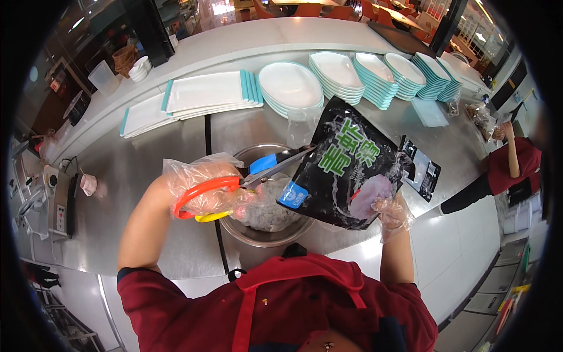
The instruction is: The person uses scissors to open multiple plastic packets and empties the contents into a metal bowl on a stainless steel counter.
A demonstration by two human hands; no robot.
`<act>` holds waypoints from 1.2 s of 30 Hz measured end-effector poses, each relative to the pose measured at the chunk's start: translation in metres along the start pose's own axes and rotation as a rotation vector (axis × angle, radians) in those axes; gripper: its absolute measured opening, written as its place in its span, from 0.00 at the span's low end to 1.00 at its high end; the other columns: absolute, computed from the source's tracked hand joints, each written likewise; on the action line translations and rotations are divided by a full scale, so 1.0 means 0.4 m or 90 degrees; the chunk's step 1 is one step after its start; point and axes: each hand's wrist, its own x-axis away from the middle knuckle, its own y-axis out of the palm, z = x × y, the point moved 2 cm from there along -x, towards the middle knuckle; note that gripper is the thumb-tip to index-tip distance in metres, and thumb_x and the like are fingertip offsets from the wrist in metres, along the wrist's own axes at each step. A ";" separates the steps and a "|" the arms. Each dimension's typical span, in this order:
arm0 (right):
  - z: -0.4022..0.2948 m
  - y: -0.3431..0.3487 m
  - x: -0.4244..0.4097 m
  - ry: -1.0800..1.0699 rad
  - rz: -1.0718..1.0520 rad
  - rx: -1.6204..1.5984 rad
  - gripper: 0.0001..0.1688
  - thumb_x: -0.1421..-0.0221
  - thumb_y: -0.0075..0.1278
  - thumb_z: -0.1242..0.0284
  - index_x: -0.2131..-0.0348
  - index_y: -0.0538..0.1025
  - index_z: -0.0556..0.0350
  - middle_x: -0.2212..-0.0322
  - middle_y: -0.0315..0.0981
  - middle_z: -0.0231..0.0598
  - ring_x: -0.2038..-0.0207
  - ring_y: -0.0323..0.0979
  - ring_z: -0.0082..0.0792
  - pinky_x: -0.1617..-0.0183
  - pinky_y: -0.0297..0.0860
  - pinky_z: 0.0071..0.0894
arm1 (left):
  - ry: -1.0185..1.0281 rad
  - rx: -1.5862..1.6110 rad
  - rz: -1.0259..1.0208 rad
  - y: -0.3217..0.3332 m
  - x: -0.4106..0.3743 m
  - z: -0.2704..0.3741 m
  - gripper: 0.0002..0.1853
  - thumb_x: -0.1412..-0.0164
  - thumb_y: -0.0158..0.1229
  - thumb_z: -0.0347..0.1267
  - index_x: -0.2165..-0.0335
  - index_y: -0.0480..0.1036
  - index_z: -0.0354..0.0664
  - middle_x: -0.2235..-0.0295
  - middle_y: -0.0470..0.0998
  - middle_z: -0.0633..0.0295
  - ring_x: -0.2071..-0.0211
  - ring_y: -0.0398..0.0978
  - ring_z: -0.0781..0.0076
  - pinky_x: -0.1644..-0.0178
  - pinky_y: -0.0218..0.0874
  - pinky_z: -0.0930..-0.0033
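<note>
My left hand [209, 185], in a clear plastic glove, grips scissors [281, 166] with orange and yellow handles. Their blades point right, and the tips meet the left edge of a black plastic food bag [325, 132]. The bag bears large green writing and is tilted. My gloved right hand [393, 213] holds it by its lower right side. Below the scissors and the bag sits a round metal bowl [268, 241] with a lumpy grey paste [272, 218] in it. A black and blue piece of packaging [264, 163] shows at the bowl's far side, partly hidden by the scissors.
White plates with turquoise rims [290, 83] stand in several stacks along the back of the steel counter [145, 193]. Another black packet [420, 169] lies right of the bag. A co-worker [512, 163] stands at far right. A machine with a control panel [59, 207] stands left.
</note>
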 end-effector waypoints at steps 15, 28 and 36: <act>0.073 -0.057 -0.052 -0.052 0.038 -0.117 0.38 0.64 0.56 0.81 0.50 0.64 0.59 0.60 0.70 0.41 0.61 0.72 0.37 0.56 0.70 0.39 | 0.276 -0.115 0.070 0.006 -0.051 -0.033 0.12 0.52 0.54 0.28 0.67 0.71 0.31 0.77 0.74 0.57 0.80 0.68 0.73 0.74 0.61 0.71; 0.116 -0.172 -0.049 -0.184 0.216 -0.091 0.34 0.52 0.48 0.60 0.48 0.63 0.58 0.52 0.66 0.43 0.51 0.66 0.41 0.44 0.61 0.39 | 0.255 0.176 -0.065 0.113 -0.002 -0.023 0.17 0.39 0.47 0.39 0.59 0.71 0.39 0.73 0.78 0.61 0.69 0.74 0.69 0.61 0.63 0.71; 0.073 -0.132 -0.037 -0.199 0.171 -0.077 0.36 0.57 0.55 0.60 0.50 0.65 0.56 0.55 0.69 0.40 0.53 0.68 0.37 0.46 0.64 0.35 | 0.265 0.087 -0.050 0.114 -0.034 0.012 0.18 0.40 0.46 0.41 0.66 0.74 0.38 0.72 0.78 0.60 0.69 0.75 0.64 0.61 0.64 0.70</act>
